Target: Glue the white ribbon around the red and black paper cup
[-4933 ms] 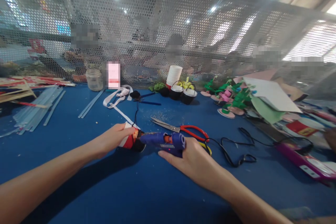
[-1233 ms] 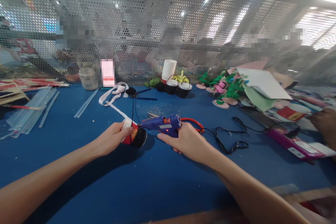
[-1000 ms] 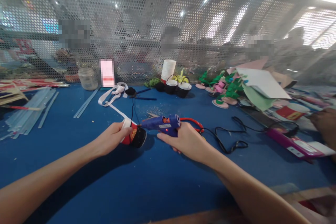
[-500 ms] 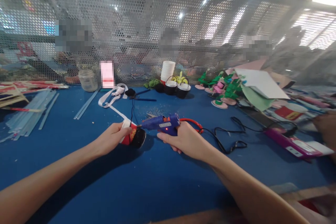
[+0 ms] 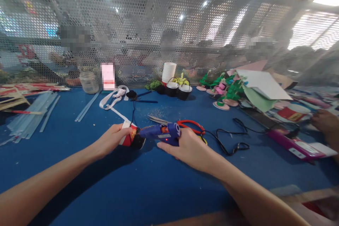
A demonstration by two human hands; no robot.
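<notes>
My left hand [image 5: 111, 139] is closed on a small red paper cup [image 5: 137, 141] lying on its side, its lower part covered in black. White ribbon [image 5: 122, 116] runs from the cup back to a loose coil, and a thin black cord [image 5: 134, 113] leads to a black ball of yarn [image 5: 131, 94]. In my right hand [image 5: 192, 148] is a blue hot glue gun [image 5: 161, 133], its small red light lit. The gun's nozzle meets the cup near the edge of the black part; whether it touches is unclear. Scissors [image 5: 190, 123] with red handles lie behind the gun.
Clear glue sticks [image 5: 31, 113] and a jar [image 5: 88, 83] are at left. Black buckets [image 5: 184, 93] and stacked white cups [image 5: 168, 72] stand at the back. Green paper plants [image 5: 233, 90], a purple power strip [image 5: 296, 144] and another person's hand [image 5: 325, 123] are at right.
The glue gun has shifted slightly left and down, its nozzle moving further along the cup. More of the scissors shows. Another person's hand at right has come further into view.
</notes>
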